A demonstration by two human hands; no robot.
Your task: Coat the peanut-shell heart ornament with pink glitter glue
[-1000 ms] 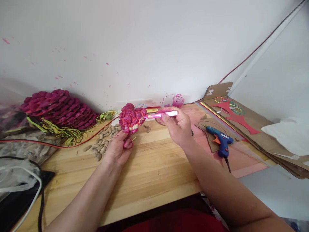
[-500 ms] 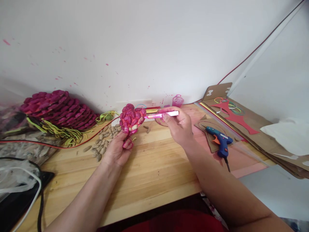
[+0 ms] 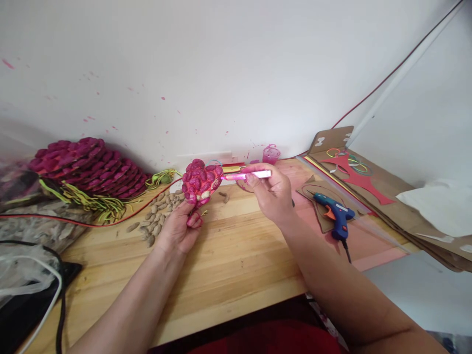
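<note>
In my left hand (image 3: 182, 226) is a cluster of peanuts on a backing (image 3: 201, 181), painted magenta, with a few pale unpainted spots low on its right side. The fingertips of that hand are stained pink. My right hand (image 3: 273, 191) pinches a slim paintbrush (image 3: 238, 176) with a white handle end and pink smears along it. Its tip meets the right edge of the cluster; the bristles are too small to make out. Unpainted peanuts (image 3: 157, 219) lie loose on the wooden table (image 3: 228, 265) behind my left hand.
At the left stands a stack of magenta peanut pieces (image 3: 88, 167) with yellow-green strings (image 3: 99, 204). A pink-stained cup (image 3: 271, 154) is by the wall. On the right lie a blue glue gun (image 3: 335, 214), red cutouts (image 3: 359, 179) and cardboard (image 3: 405, 211). A red cable (image 3: 114, 222) crosses the left side.
Very little differs. The brush and my right hand have shifted slightly at the cluster's right edge, and my left hand still holds the cluster in nearly the same place.
</note>
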